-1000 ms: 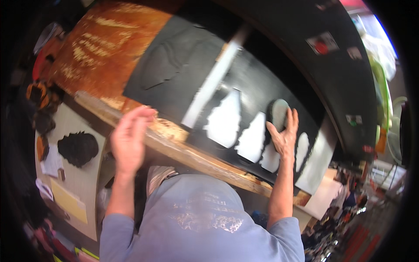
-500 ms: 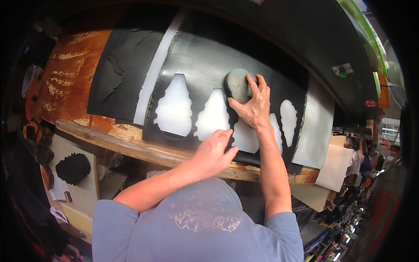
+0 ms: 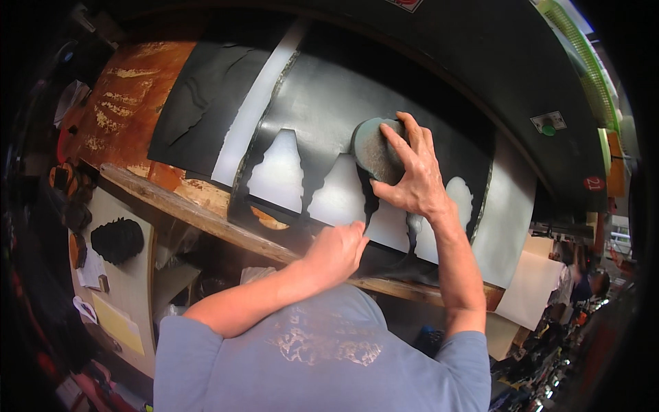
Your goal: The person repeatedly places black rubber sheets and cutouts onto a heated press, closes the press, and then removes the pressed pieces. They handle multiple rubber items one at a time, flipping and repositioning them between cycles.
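A black sheet, likely rubber, lies across the bench with several sole-shaped cutouts along its near side. Pale board shows through them. My left hand is closed at the sheet's near edge, pinching the narrow black strip between two cutouts. Above and to the right, my right hand grips a thick rounded block with a grey-green top and dark sides, which looks like a cutting die. Thumb and fingers span the block from its right side. It rests on or just over the sheet; its underside is hidden.
A wooden rail runs along the bench's near edge. Overhead at the far right is a dark machine beam with a green button. Stacked black pieces sit on a side shelf at left. Another black sheet lies left.
My left hand has closed on the sheet's edge, where its fingers were looser before. The sheet has slid toward me over the rail. The view has turned slightly; my right hand still grips the block.
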Demonstrator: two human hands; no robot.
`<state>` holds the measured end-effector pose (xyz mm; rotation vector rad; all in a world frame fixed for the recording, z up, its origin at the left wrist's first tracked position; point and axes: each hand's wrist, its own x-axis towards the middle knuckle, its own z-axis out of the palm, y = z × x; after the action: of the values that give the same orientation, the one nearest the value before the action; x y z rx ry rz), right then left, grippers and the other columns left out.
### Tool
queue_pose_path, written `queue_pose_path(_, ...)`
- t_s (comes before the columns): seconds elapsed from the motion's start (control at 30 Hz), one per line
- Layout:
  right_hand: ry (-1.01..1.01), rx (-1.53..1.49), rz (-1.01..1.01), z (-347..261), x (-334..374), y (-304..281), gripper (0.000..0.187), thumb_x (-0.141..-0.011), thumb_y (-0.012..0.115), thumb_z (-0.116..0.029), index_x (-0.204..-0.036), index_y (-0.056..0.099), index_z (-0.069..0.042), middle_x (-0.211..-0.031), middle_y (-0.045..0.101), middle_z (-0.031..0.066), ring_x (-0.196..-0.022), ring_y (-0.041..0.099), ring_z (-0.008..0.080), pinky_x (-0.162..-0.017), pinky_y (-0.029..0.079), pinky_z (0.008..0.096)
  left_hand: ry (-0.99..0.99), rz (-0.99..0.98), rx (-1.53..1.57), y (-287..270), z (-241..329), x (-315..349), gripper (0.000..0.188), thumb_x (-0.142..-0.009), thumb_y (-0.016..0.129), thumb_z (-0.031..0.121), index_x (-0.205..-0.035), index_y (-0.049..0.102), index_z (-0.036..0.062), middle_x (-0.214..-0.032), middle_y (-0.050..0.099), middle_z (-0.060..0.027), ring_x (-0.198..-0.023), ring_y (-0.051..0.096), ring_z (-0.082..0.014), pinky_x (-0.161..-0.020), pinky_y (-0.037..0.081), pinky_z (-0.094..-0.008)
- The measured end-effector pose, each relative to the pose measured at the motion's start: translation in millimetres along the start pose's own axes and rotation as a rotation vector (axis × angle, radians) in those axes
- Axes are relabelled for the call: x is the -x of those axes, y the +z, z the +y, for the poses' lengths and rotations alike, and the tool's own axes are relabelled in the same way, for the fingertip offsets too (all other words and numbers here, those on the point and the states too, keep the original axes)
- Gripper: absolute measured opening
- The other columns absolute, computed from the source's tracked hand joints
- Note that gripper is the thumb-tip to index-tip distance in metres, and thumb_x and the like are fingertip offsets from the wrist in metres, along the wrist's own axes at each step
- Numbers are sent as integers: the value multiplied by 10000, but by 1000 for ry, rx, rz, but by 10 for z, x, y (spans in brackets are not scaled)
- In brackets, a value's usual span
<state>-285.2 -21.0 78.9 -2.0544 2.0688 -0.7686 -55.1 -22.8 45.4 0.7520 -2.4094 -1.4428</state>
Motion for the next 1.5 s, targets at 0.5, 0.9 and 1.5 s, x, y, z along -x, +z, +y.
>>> queue_pose_path(0.5, -231, -31, -422, -2, -797, 291, 1022, -645, 733, 109, -1595, 500, -188, -1698, 341, 231, -1552, 348, 479, -1298, 338, 561, 243, 55, -76, -1247, -353, 45, 175, -989, 644, 65, -1117, 651, -54, -1072, 720, -202, -940, 695, -383, -834, 572, -476)
queue_pose_path(0.9, -495, 225, -831, -12, -1343, 249, 1052, -718, 910, -105, -1643, 421, -211, -1624, 424, 213, -1499, 432, 383, -1275, 363, 513, 211, 412, -403, -1478, -1284, -421, 525, -916, 739, -26, -1421, 596, -46, -1487, 620, -223, -1412, 568, -415, -1170, 459, -499)
queue_pose_path(1.5, -174, -10, -334, 69, -703, 485, 957, -636, 1002, -329, -1493, 620, -140, -1498, 512, 250, -1288, 565, 443, -1075, 534, 541, 229, 387, -284, -1483, -1250, -494, 518, -894, 751, -7, -1392, 622, -64, -1492, 622, -217, -1409, 537, -445, -1161, 443, -512)
